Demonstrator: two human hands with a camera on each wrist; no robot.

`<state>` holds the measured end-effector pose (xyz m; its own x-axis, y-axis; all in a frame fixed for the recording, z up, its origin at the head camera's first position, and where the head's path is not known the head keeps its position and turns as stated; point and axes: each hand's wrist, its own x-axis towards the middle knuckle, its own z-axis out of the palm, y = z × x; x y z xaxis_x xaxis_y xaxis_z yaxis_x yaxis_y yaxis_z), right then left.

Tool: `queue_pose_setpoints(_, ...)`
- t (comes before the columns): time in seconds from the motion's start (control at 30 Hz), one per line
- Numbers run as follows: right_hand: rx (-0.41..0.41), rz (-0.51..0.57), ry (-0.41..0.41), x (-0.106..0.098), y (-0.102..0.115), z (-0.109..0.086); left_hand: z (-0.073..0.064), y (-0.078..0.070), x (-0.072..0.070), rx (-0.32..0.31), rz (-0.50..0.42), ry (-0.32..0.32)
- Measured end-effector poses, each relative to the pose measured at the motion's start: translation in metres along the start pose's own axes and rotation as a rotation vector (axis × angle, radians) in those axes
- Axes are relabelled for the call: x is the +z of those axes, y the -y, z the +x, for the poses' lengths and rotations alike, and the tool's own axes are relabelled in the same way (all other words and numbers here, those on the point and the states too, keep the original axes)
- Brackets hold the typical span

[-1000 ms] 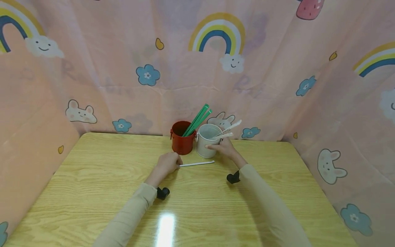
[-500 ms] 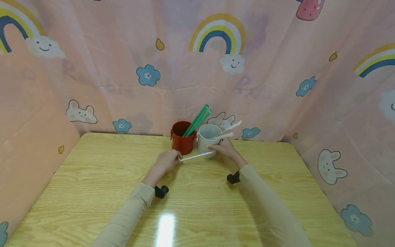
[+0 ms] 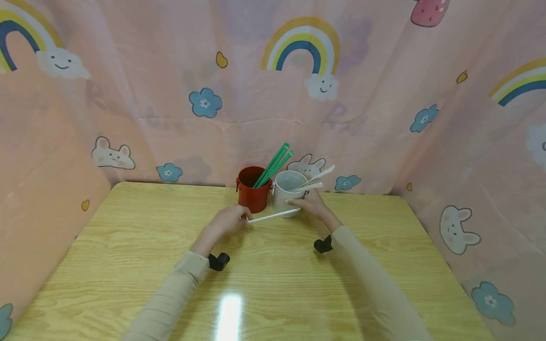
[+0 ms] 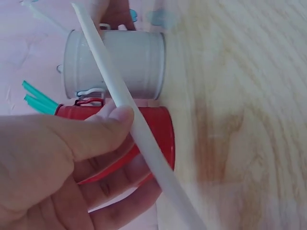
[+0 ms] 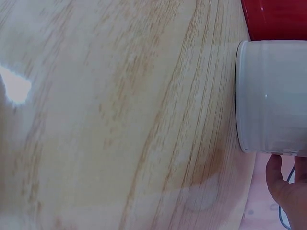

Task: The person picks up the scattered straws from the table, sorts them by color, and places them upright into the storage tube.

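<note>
My left hand pinches a long white straw, seemingly in a paper wrapper, between thumb and fingers. The left wrist view shows the straw slanting across in front of both buckets. In the head view its far end overlaps the front of a white metal bucket. Against that bucket's right side, my right hand grips with the thumb at the front; its other fingers are mostly hidden behind. Several white wrapped sticks lean out over the white bucket's right rim.
To the left of the white bucket, close beside it, stands a red bucket holding several green sticks. Both are near the back edge of a wooden table. A pink patterned curtain hangs behind and along both sides.
My left hand has lifted the straw off the table, and its far end has come up in front of the white bucket. My right hand has stayed on the bucket.
</note>
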<state>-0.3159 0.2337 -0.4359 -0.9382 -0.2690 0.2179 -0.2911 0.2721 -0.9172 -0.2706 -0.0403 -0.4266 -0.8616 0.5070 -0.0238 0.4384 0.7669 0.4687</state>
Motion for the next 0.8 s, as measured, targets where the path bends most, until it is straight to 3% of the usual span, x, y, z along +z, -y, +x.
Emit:
queue_pose_setpoints(0.23, 0.006, 0.002, -0.018, -0.001, 0.0, 0.0, 0.0, 0.0, -0.007, 0.027, -0.153, 0.033)
queue_pose_setpoints(0.37, -0.031, 0.022, -0.008, 0.0, 0.0, -0.001, 0.002, -0.004, -0.004, 0.075, -0.178, 0.02)
queue_pose_setpoints(0.53, -0.057, -0.01, -0.016, -0.001, -0.003, 0.0, 0.006, -0.01, -0.003, 0.112, -0.223, -0.005)
queue_pose_setpoints(0.8, 0.03, -0.033, -0.032, 0.0, -0.007, 0.002, 0.014, -0.025, -0.012, 0.146, -0.281, -0.101)
